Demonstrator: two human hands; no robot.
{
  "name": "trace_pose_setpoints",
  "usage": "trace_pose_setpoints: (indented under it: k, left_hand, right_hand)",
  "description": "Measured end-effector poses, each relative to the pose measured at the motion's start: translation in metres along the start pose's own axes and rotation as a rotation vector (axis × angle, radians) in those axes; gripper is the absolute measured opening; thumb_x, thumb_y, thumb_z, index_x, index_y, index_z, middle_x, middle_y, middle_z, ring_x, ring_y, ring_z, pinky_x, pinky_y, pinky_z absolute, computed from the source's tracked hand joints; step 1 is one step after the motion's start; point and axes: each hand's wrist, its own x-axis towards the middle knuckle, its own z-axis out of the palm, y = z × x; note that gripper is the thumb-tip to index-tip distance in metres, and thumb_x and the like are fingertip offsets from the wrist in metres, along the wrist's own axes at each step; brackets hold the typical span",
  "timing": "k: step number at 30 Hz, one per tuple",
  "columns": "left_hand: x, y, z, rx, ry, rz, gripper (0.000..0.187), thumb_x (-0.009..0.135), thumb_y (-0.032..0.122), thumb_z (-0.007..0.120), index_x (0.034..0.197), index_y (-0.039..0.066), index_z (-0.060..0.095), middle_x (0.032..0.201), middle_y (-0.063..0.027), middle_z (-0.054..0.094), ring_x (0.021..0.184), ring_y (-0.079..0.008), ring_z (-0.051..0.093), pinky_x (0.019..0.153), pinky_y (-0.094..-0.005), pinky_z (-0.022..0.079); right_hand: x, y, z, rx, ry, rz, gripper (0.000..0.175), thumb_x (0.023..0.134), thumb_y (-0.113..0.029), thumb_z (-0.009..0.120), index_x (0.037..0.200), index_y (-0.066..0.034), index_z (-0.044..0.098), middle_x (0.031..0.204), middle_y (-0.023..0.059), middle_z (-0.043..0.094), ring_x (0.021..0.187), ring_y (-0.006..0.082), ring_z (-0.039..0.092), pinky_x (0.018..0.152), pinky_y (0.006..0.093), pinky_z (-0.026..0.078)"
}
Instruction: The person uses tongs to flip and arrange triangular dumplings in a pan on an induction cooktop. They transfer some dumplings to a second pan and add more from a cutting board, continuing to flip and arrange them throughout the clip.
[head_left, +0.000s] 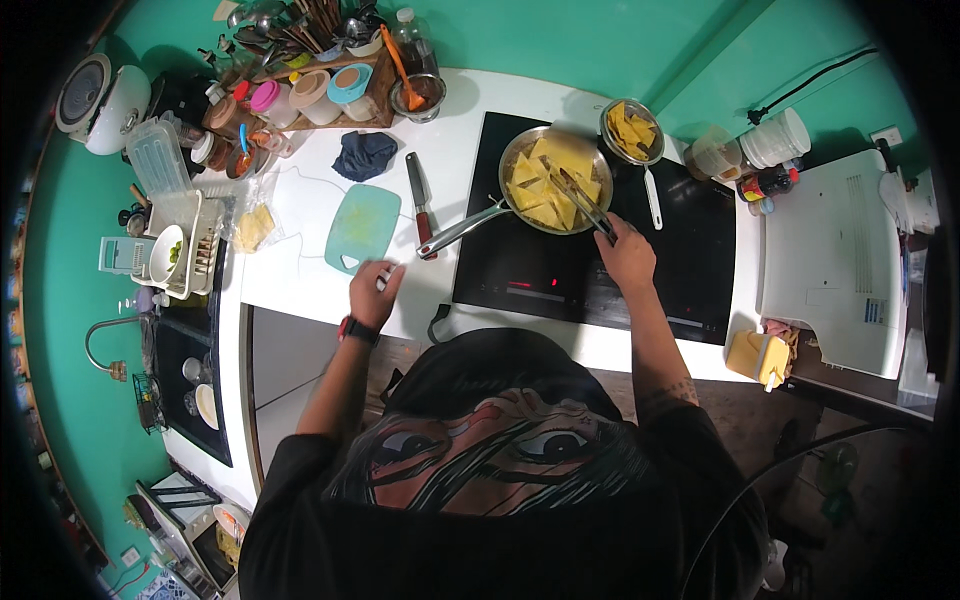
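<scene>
My right hand (628, 255) grips a pair of metal tongs (581, 199). The tips of the tongs reach in among yellow triangular chips (551, 176) that crowd a steel frying pan (508, 187) on the black induction cooktop (517, 262). A blur covers the pan's far rim. At the counter's front edge, my left hand (373, 291) has its fingers curled, just below a green cutting board (364, 225); whether it holds anything is unclear. A knife with a red handle (421, 206) lies right of the board, its handle end beside the pan's long handle (461, 231).
Right of the pan, a strainer (654, 199) full of fried chips rests over a pot. A dark cloth (364, 156) and a plastic bag (255, 225) with yellow pieces lie left. An orange spatula (405, 75) leans in a steel bowl (431, 112). A dish rack (196, 255) stands by the sink.
</scene>
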Motion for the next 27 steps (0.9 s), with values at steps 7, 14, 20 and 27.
trace_pose_setpoints:
  k: [7, 14, 20, 27]
  left_hand:
    - [0.117, 0.004, 0.052, 0.312, -0.248, -0.199, 0.064, 0.087, 0.066, 0.080, 0.093, 0.003, 0.084, 0.091, -0.0213, 0.080, 0.085, -0.0353, 0.080, 0.076, -0.0473, 0.062]
    - [0.142, -0.017, 0.063, 0.391, -0.571, -0.348, 0.066, 0.100, 0.063, 0.055, 0.087, 0.005, 0.084, 0.094, -0.0206, 0.082, 0.081, -0.0383, 0.079, 0.086, -0.0486, 0.064]
    - [0.094, -0.023, -0.048, -0.341, -0.300, -0.612, 0.040, 0.106, 0.043, 0.067, 0.110, 0.004, 0.076, 0.093, -0.0138, 0.080, 0.065, -0.0228, 0.072, 0.065, -0.0391, 0.061]
    - [0.019, -0.069, -0.213, -0.879, 0.224, -0.740, 0.026, 0.105, 0.025, 0.074, 0.125, 0.013, 0.061, 0.089, -0.0004, 0.065, 0.062, -0.0094, 0.054, 0.050, -0.0268, 0.041]
  right_hand:
    - [-0.006, 0.013, 0.002, -0.006, 0.068, -0.051, 0.048, 0.096, -0.037, 0.076, 0.140, -0.0177, 0.072, 0.116, 0.0122, 0.079, 0.104, 0.0388, 0.076, 0.088, 0.0509, 0.061]
    - [-0.005, 0.019, 0.006, 0.061, 0.066, -0.131, 0.049, 0.099, -0.035, 0.076, 0.141, -0.0104, 0.071, 0.125, 0.0240, 0.076, 0.115, 0.0471, 0.072, 0.095, 0.0530, 0.058]
    - [-0.007, 0.020, 0.008, 0.194, 0.087, -0.179, 0.049, 0.101, -0.026, 0.077, 0.139, 0.0040, 0.070, 0.128, 0.0299, 0.075, 0.120, 0.0466, 0.073, 0.102, 0.0492, 0.057]
    - [-0.008, 0.007, 0.014, 0.207, 0.079, -0.164, 0.050, 0.102, -0.024, 0.075, 0.140, 0.0080, 0.067, 0.131, 0.0297, 0.074, 0.122, 0.0448, 0.073, 0.105, 0.0471, 0.055]
